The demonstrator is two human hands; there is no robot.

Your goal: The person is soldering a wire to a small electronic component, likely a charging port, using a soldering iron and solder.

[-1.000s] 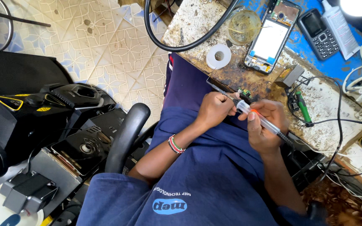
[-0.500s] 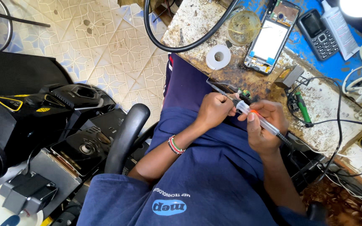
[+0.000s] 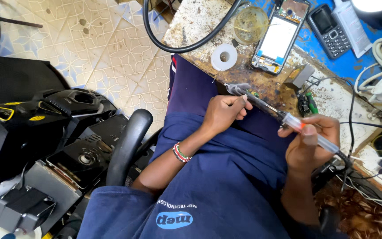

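My right hand (image 3: pixel 309 144) grips a soldering iron (image 3: pixel 298 125) with a clear handle and an orange band; its dark tip points up and left. My left hand (image 3: pixel 224 113) has its fingers pinched on something small and thin beside the iron's shaft; I cannot tell what it is. The tip reaches a small green circuit board (image 3: pixel 254 94) at the near edge of the worn workbench (image 3: pixel 191 26). A wisp of grey smoke (image 3: pixel 238 88) hangs at the tip. A beaded bracelet (image 3: pixel 180 152) circles my left wrist.
On the bench lie a roll of white tape (image 3: pixel 223 57), an opened smartphone (image 3: pixel 280 36), a round glass dish (image 3: pixel 251 18), a dark keypad phone (image 3: pixel 326 25) and a thick black cable (image 3: pixel 186 44). Wires and white cord crowd the right. Black equipment cases (image 3: pixel 63 128) stand on the left over tiled floor.
My right hand has drawn back to the right along the iron, away from my left hand. The iron's tip stays at the small board, where smoke now shows.
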